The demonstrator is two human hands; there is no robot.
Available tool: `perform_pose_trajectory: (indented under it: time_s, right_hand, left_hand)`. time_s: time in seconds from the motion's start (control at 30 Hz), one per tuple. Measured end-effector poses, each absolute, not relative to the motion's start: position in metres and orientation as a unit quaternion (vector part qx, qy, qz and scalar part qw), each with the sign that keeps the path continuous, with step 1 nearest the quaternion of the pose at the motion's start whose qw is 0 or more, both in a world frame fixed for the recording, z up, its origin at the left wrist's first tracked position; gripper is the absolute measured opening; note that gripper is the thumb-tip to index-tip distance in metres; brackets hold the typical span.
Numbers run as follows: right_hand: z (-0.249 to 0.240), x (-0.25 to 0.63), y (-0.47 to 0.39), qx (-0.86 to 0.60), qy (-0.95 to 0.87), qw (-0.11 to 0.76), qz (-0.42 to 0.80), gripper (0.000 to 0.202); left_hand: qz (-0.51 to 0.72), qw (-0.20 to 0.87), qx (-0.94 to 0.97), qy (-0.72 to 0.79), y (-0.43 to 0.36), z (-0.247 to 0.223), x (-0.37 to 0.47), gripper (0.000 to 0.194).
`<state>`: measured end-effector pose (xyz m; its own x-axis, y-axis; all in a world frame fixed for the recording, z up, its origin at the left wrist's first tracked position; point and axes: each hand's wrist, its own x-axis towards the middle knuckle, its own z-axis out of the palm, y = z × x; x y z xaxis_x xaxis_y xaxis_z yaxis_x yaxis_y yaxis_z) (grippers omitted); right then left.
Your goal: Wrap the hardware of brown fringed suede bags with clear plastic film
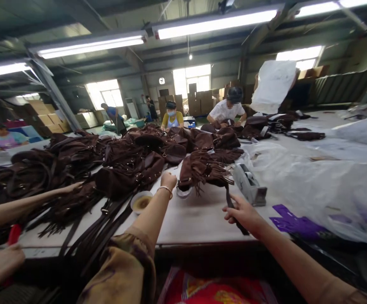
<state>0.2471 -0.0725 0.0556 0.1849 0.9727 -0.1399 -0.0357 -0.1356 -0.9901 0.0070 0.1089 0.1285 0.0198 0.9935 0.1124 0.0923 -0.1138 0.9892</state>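
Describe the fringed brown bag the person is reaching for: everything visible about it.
The fringed bag is dark brown and looks like suede, with rows of hanging tassels along its front. It lies on its side on the pale table, at the near edge of a large pile of similar bags. The left hand touches its left end, near a pale opening or lining. A dark strap runs down from it into the closed right hand. A grey tape dispenser sits just right of it.
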Motion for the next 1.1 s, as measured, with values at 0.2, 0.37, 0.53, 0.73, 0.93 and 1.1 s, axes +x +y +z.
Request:
perform_pose_trajectory:
  time_s: [0.2, 0.37, 0.53, 0.73, 0.93, 1.1]
  right_hand:
    - [0.012, 0.218, -0.076, -0.567, -0.319, 0.536, 0.537, 0.090]
    - [0.008, 0.186, -0.079, -0.487, -0.294, 0.637, 0.521, 0.075]
    - [-0.001, 0.199, -0.088, -0.559, -0.520, 0.485, 0.426, 0.054]
    - [0.012, 0.209, -0.085, -0.522, -0.811, 0.256, 0.063, 0.039]
    - [0.003, 0.201, -0.062, -0.461, -0.856, 0.192, 0.133, 0.009]
    - [-0.008, 0.208, -0.050, -0.477, -0.841, 0.235, 0.098, 0.011]
  left_hand:
    - [0.383, 0.430, 0.702, 0.420, 0.004, 0.037, 0.016, 0.021]
    - [0.296, 0.545, 0.699, 0.356, -0.065, 0.006, 0.044, 0.075]
    - [0.295, 0.388, 0.754, 0.440, -0.057, 0.008, 0.025, 0.044]
    - [0.215, 0.241, 0.850, 0.416, -0.049, 0.007, 0.002, 0.015]
    - [0.172, 0.222, 0.886, 0.369, -0.029, -0.001, -0.008, 0.017]
    - [0.195, 0.215, 0.899, 0.327, -0.023, -0.009, -0.012, 0.011]
